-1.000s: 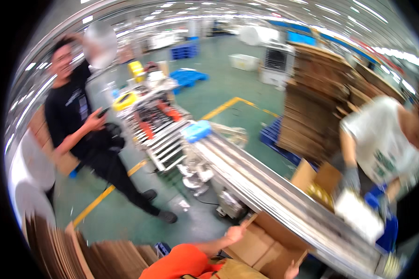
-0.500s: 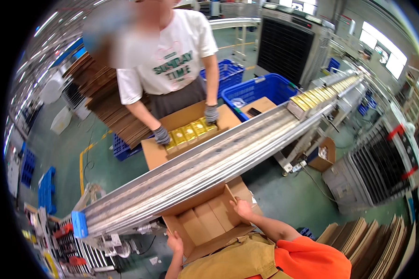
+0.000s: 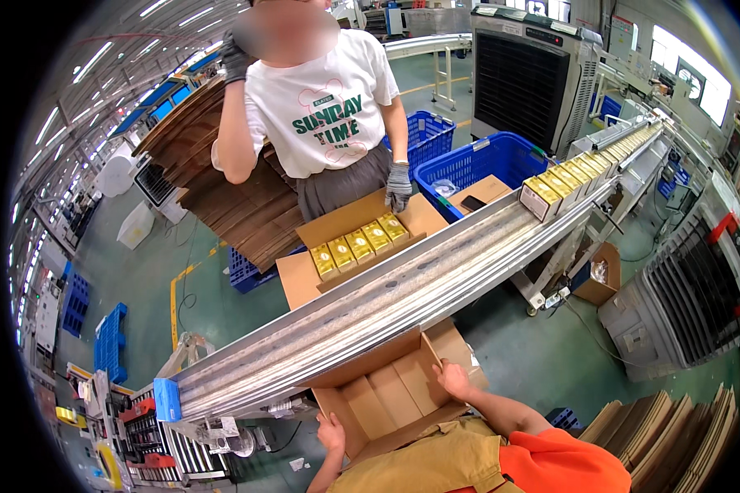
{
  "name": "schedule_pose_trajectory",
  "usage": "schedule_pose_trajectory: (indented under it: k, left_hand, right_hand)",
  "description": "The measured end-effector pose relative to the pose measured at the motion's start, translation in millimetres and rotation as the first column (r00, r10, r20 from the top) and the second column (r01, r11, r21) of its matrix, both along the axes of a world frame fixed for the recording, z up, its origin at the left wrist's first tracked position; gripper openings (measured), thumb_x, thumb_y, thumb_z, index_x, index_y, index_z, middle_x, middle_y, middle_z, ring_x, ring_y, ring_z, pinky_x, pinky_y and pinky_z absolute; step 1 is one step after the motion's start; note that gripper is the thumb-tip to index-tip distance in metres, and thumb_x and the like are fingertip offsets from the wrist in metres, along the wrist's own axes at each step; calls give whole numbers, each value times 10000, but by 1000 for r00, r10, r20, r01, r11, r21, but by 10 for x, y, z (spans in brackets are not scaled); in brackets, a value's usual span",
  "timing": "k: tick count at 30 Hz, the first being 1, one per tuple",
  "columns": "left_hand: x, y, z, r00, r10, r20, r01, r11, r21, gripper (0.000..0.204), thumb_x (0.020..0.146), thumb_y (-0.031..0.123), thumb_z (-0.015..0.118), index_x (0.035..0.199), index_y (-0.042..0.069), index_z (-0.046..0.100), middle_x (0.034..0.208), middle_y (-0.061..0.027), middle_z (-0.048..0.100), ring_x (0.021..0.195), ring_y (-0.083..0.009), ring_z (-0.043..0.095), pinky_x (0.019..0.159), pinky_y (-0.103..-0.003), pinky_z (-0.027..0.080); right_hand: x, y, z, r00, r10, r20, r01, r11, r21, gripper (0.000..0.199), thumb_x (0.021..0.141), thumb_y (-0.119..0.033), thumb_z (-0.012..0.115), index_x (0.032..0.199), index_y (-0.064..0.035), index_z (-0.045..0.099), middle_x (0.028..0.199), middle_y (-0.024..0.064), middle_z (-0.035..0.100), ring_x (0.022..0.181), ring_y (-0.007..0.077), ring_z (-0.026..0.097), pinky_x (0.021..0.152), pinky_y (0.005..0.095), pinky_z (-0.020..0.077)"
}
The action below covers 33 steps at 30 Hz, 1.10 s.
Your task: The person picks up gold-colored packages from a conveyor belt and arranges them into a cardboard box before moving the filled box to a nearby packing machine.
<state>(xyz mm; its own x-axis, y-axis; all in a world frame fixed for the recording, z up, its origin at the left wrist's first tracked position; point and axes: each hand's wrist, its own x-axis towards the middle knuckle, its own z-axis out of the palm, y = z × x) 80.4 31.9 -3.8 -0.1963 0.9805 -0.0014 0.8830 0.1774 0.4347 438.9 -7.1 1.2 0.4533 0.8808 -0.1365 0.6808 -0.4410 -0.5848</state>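
Observation:
An open cardboard box [image 3: 395,400] is in front of me below the conveyor, its bare cardboard bottom showing. My left hand [image 3: 331,432] grips its left wall, fingers bent over the edge. On the opposite side my right hand [image 3: 452,380] holds the right wall near the upper edge. Across the conveyor belt [image 3: 362,308] stands another open carton [image 3: 300,279] with a row of gold packs [image 3: 360,244] in it. A co-worker rests one gloved hand [image 3: 399,187] by that carton and holds the other glove [image 3: 235,57] up beside the head.
More gold packs [image 3: 580,177] stand in a row on the conveyor's far right. Blue crates [image 3: 485,164] stand behind it. Flattened cardboard is stacked at the left [image 3: 238,189] and lower right [image 3: 666,440]. A grey air cooler [image 3: 674,304] stands at right.
The co-worker has lifted one gloved hand from the gold packs up to the head and drawn the other back. My view has shifted slightly; both my hands stay on the cardboard box.

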Motion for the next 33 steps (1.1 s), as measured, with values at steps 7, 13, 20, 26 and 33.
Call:
schedule_pose_trajectory:
  k: [7, 13, 20, 26, 33]
  left_hand:
    - [32, -15, -9, 1000, 22, -10, -22, 1000, 11, 368, 898, 320, 508, 1149, 54, 465, 746, -254, 630, 696, -449, 608, 618, -534, 473]
    - [148, -44, 82, 1000, 3, -13, -3, 998, 57, 327, 895, 301, 516, 1092, 42, 483, 743, -254, 630, 684, -448, 605, 596, -528, 468]
    - [142, -55, 35, 1000, 20, -24, -18, 998, 62, 336, 901, 298, 511, 1082, 16, 490, 783, -264, 632, 721, -452, 605, 626, -530, 463]
    - [194, -69, 122, 1000, -6, -18, 7, 1000, 22, 337, 905, 295, 505, 1095, 19, 485, 800, -264, 632, 731, -459, 597, 640, -534, 458]
    - [247, -104, 165, 1000, 1, -3, -1, 1000, 1, 333, 910, 298, 495, 1141, 59, 466, 781, -254, 632, 723, -447, 601, 625, -532, 459]
  right_hand:
    - [49, 19, 46, 992, 60, 109, -60, 998, 4, 355, 885, -341, 537, 785, -5, 591, 661, 238, 619, 650, 411, 627, 590, 491, 515]
    - [164, -15, 69, 993, 85, 86, -80, 995, -68, 387, 884, -368, 523, 781, -3, 598, 701, 232, 634, 676, 400, 637, 616, 472, 525]
    - [191, 2, 101, 995, 93, 30, -90, 992, -94, 409, 905, -383, 493, 819, 1, 607, 718, 239, 631, 702, 406, 631, 637, 486, 515]
    - [236, -37, 106, 994, 89, 55, -82, 990, -114, 370, 888, -357, 508, 842, -1, 594, 703, 225, 639, 687, 389, 643, 622, 476, 527]
    - [263, -24, 70, 996, 64, 59, -59, 995, -79, 361, 887, -354, 513, 811, -13, 602, 705, 222, 639, 684, 394, 641, 623, 483, 522]
